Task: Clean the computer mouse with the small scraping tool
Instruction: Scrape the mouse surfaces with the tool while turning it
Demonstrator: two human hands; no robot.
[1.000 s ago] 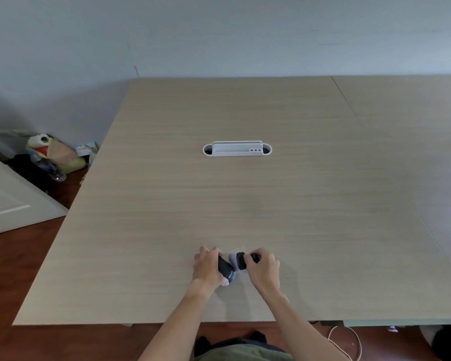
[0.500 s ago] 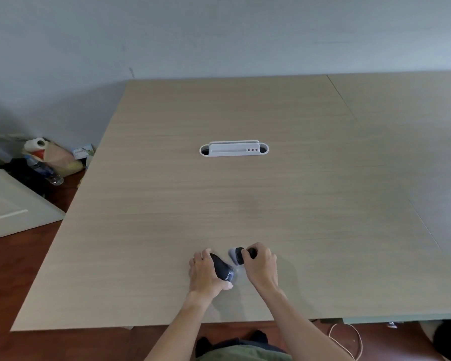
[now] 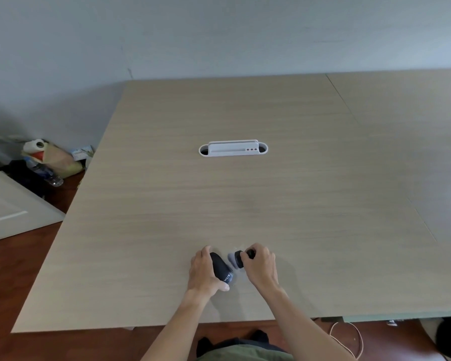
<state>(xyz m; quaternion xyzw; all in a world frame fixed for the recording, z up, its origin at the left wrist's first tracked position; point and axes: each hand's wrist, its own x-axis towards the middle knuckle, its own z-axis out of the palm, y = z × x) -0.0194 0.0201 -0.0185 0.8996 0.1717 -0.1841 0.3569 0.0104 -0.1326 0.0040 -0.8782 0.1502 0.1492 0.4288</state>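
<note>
A dark computer mouse (image 3: 221, 269) with white lettering near its tail lies tilted on the wooden table (image 3: 245, 199) near the front edge. My left hand (image 3: 205, 273) grips it from the left side. My right hand (image 3: 261, 265) is closed around a small dark cleaning tool (image 3: 241, 258) whose pale, blurred tip (image 3: 231, 259) sits right at the mouse's upper right side. Whether the tip touches the mouse is unclear because of motion blur.
A white cable-port insert (image 3: 233, 149) sits in the table's middle. Another table (image 3: 414, 121) adjoins on the right. On the floor at left lie bags, a paper roll and a bottle (image 3: 47, 162), plus a white panel (image 3: 8, 207). A cable (image 3: 349, 337) hangs below the front edge.
The mouse has turned in my left hand, showing more of its top. My right hand with the tool has drawn slightly apart to the right; the view shifted a little.
</note>
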